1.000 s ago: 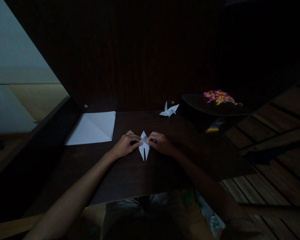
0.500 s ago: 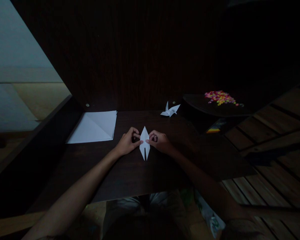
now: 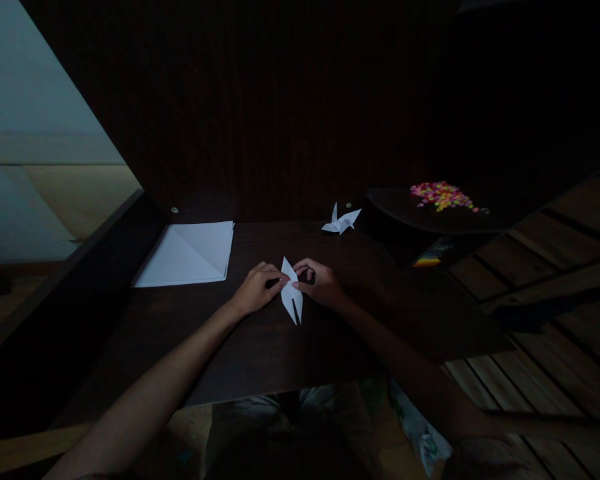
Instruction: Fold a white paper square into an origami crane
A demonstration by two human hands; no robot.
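Note:
Between my hands is a white folded origami paper, a narrow diamond with a slit running up from its lower tip. My left hand pinches its left edge, thumb and fingertips reaching onto the upper half. From the other side, my right hand grips the right edge with thumb and curled fingers. The paper leans slightly, its top point to the left. Behind it, near the back panel, stands a finished white paper crane. A stack of white paper sheets with a diagonal crease on top lies left of my left hand.
Dark wooden desk with a tall back panel and a raised left side board. On a rounded shelf at the right sits a heap of small colourful pieces. Slatted wood lies beyond the right edge.
The folded paper has turned a little, its top point swinging left and its slit end right. My left fingers have shifted onto the paper's face; my right hand has barely moved.

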